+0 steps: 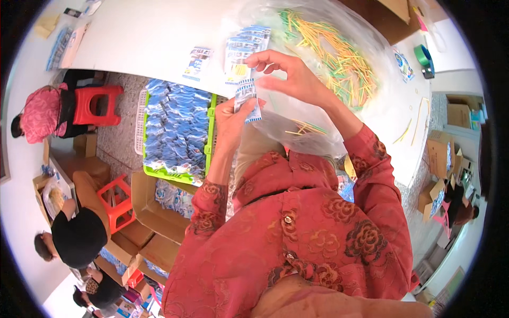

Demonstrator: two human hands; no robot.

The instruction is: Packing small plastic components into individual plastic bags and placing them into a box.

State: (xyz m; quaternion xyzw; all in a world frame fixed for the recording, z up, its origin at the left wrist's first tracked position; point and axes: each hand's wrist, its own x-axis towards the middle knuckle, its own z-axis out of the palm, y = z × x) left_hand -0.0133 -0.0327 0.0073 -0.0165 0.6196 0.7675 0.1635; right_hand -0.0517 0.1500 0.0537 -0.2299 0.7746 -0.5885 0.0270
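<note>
My left hand (229, 123) is closed on a small blue-and-white packet (245, 91), pinching it over the table's front edge. Just above it, my right hand (291, 78) has its fingers curved and apart, with nothing visible between them; its lower part is slightly blurred. Its fingertips are close to a row of overlapping blue-and-white packets (248, 41) on the white table (143, 32). Another packet (197, 62) lies to the left. Right of my hands, a clear plastic bag (379, 45) is spread open under many thin yellow, green and orange sticks (339, 58).
A green crate (210, 143) full of blue packets stands left of me. Cardboard boxes (146, 204) and red stools (98, 106) are beyond it, with several people seated there. Green tape (422, 54) and loose sticks (419, 122) lie on the table's right.
</note>
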